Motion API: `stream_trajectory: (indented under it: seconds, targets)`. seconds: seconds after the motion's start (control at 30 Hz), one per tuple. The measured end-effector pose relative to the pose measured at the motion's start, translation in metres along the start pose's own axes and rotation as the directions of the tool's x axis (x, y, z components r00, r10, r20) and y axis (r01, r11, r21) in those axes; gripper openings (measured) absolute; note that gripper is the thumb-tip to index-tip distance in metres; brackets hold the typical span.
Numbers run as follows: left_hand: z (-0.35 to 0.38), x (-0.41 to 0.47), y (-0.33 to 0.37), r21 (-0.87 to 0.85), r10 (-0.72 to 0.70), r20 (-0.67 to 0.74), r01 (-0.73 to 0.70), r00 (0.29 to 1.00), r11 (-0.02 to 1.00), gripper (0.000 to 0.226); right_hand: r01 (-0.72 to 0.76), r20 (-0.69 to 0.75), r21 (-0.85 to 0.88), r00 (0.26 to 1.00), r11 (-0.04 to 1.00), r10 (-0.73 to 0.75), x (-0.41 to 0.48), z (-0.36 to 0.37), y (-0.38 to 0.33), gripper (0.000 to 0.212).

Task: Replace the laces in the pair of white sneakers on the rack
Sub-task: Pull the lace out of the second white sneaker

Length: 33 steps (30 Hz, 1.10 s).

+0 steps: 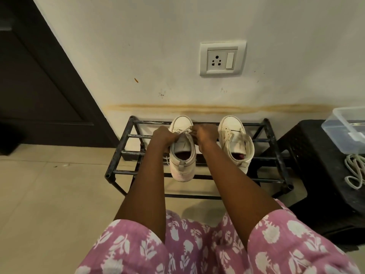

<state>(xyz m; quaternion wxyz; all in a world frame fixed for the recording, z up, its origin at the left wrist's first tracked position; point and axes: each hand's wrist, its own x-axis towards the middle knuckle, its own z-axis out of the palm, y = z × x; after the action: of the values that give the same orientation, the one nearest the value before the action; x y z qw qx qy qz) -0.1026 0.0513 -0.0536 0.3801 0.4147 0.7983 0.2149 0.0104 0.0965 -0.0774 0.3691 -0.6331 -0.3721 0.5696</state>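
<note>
My dress point(189, 248): pink-mauve fabric, white flower-and-leaf print all over. Loose short sleeves, left sleeve point(126, 244) and right sleeve point(292, 234), same print, ending about the elbows. Forearms point(146, 184) uncovered from there out to left hand point(164, 135) and right hand point(205, 133). Soft folds in fabric, near edge.

Stained cream wall point(177, 26) with socket plate point(222, 58); dark door point(39, 76) left; beige tiled floor point(49, 194); black stool point(325, 165) right.
</note>
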Motion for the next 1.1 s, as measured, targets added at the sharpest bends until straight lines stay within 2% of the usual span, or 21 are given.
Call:
stream_trajectory:
  seconds: [0.03,0.07,0.1,0.13,0.2,0.27,0.33,0.43,0.5,0.53,0.6,0.67,0.77,0.93,1.03,1.1]
  targets:
    - [0.0,0.0,0.0,-0.02,-0.01,0.006,0.01,1.0,1.0,0.042,-0.108,0.043,0.153,0.994,0.982,0.103,0.002,0.0,0.002,0.009]
    - [0.0,0.0,0.001,-0.032,-0.017,0.014,0.017,1.0,0.999,0.042,-0.164,0.059,0.221,0.986,0.961,0.155,0.003,0.0,0.004,0.014]
    - [0.0,0.0,0.001,-0.038,-0.021,0.023,0.022,1.0,0.999,0.042,-0.175,0.055,0.218,0.984,0.96,0.167,0.006,0.001,0.005,0.02]
    - [0.0,0.0,0.001,-0.041,-0.022,0.029,0.023,0.999,0.999,0.042,-0.137,0.023,0.139,0.99,0.981,0.136,0.006,0.001,0.004,0.024]
    - [-0.002,0.0,0.001,-0.047,-0.025,0.036,0.027,0.999,0.999,0.044,0.054,-0.037,-0.165,0.997,0.985,-0.061,0.005,0.003,0.0,0.032]
    - [-0.003,0.0,0.001,-0.051,-0.036,0.046,0.038,0.998,0.998,0.045,0.306,0.088,-0.438,0.951,0.846,-0.298,-0.004,0.006,-0.007,0.035]
    - [-0.004,0.0,0.002,-0.049,-0.041,0.049,0.044,0.998,0.998,0.041,0.483,0.268,-0.614,0.872,0.624,-0.411,-0.011,0.01,-0.009,0.034]
    - [-0.005,0.0,0.002,-0.049,-0.05,0.064,0.053,0.997,0.997,0.039,0.53,0.361,-0.777,0.818,0.339,-0.449,-0.017,0.015,-0.004,0.028]
    - [-0.004,0.001,0.002,-0.056,-0.044,0.067,0.048,0.997,0.997,0.041,0.522,0.369,-0.824,0.79,0.222,-0.489,-0.016,0.013,0.0,0.026]
    - [-0.004,0.001,0.002,-0.058,-0.043,0.065,0.047,0.997,0.997,0.042,0.525,0.366,-0.826,0.775,0.204,-0.515,-0.016,0.013,0.001,0.026]
    - [-0.004,0.001,0.002,-0.071,-0.049,0.066,0.053,0.997,0.996,0.043,0.528,0.321,-0.807,0.769,0.265,-0.553,-0.016,0.013,0.001,0.026]
    - [-0.002,0.002,0.002,-0.1,-0.057,0.073,0.064,0.996,0.993,0.043,0.508,0.229,-0.76,0.793,0.405,-0.565,-0.017,0.013,0.0,0.026]
    - [-0.001,0.001,0.003,-0.117,-0.057,0.072,0.065,0.996,0.991,0.043,0.448,0.082,-0.701,0.824,0.555,-0.561,-0.014,0.007,-0.004,0.026]
    - [-0.001,0.001,0.004,-0.102,-0.057,0.068,0.064,0.996,0.993,0.041,0.259,-0.194,-0.546,0.886,0.797,-0.421,0.0,-0.02,-0.018,0.027]
    - [0.0,0.001,0.004,-0.087,-0.062,0.071,0.068,0.996,0.994,0.037,0.142,-0.249,-0.538,0.915,0.831,-0.317,0.001,-0.03,-0.017,0.029]
    - [-0.001,0.0,0.004,-0.068,-0.06,0.064,0.065,0.996,0.996,0.036,0.155,-0.248,-0.584,0.9,0.797,-0.357,-0.005,-0.024,-0.016,0.027]
